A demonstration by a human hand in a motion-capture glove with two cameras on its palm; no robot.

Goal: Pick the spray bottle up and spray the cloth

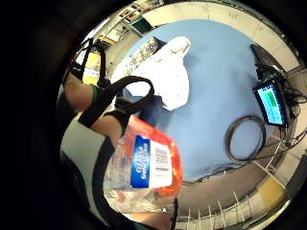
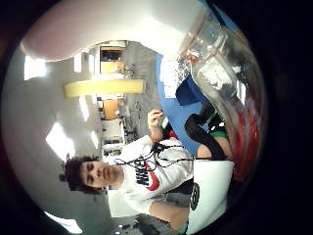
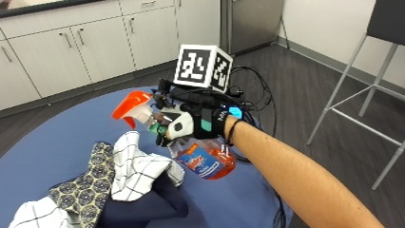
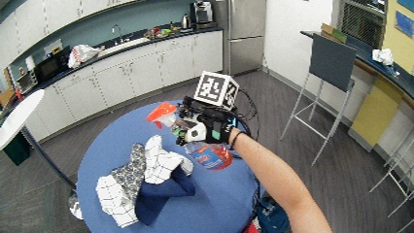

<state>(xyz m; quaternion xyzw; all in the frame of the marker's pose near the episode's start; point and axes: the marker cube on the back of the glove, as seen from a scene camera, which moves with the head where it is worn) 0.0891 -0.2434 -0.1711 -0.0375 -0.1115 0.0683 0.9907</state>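
One spray bottle is up in the air above the blue table, tilted, with its orange top pointing left. The gloved right hand has its fingers curled round the bottle's neck. Red liquid sits low in the clear bottle (a blue and white label shows too). Just below and to the left, a pile of cloths lies on the table: white checked, dark patterned and plain navy. White cupboards stand far behind.
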